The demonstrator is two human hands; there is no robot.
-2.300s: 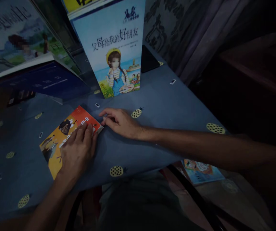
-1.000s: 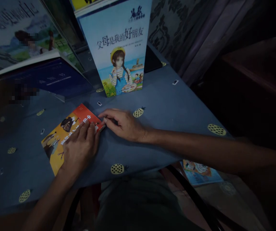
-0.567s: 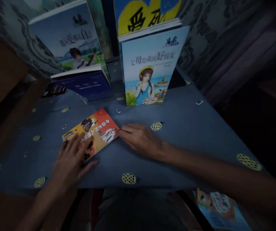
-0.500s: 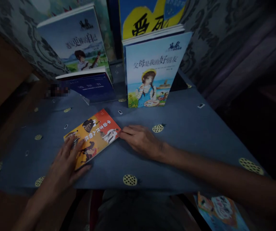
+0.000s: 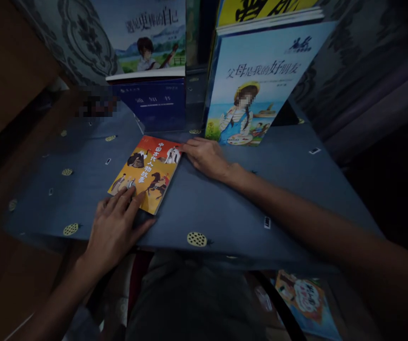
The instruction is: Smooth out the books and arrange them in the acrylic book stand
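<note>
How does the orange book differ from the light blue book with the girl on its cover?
The orange book lies flat; the light blue book stands upright. The orange book's title runs down a column; the light blue book's runs across. The left hand rests on the orange book, while neither hand holds the light blue book. Both have illustrated covers.

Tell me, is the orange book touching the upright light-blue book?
Apart. The head view shows patterned tablecloth between the orange book and the light-blue book.
</note>
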